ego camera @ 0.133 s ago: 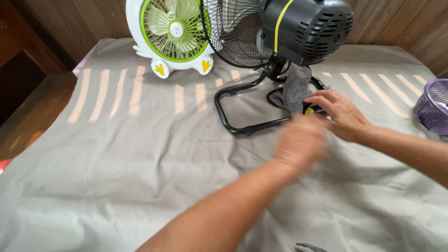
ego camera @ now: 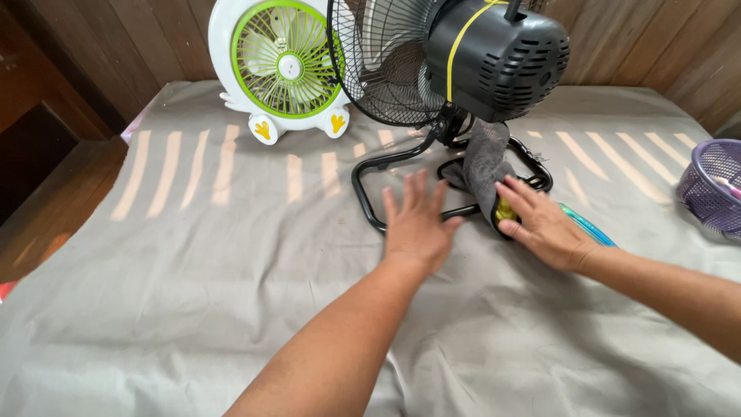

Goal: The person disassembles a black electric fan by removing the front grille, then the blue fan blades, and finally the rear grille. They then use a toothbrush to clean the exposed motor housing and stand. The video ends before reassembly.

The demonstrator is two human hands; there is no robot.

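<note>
A black floor fan stands in front of me, its motor housing (ego camera: pixel 494 58) facing me and its wire grille (ego camera: pixel 382 66) behind. A grey rag (ego camera: pixel 485 158) hangs from the fan's neck down to the black tube stand (ego camera: pixel 369 197). My right hand (ego camera: pixel 544 225) pinches the rag's lower end, where something yellow (ego camera: pixel 505 210) shows between thumb and fingers. My left hand (ego camera: pixel 417 220) lies flat with fingers spread on the grey sheet (ego camera: pixel 193 293), just inside the stand's front bar, holding nothing.
A small white and green fan (ego camera: pixel 284 62) stands at the back left. A purple mesh basket (ego camera: pixel 714 185) sits at the right edge. A slim blue-green item (ego camera: pixel 588 225) lies beside my right wrist. Wooden wall behind, wooden floor (ego camera: pixel 54 193) to the left.
My left hand moved left and forward and spread flat on the sheet. My right hand drew the rag's end slightly down toward me.
</note>
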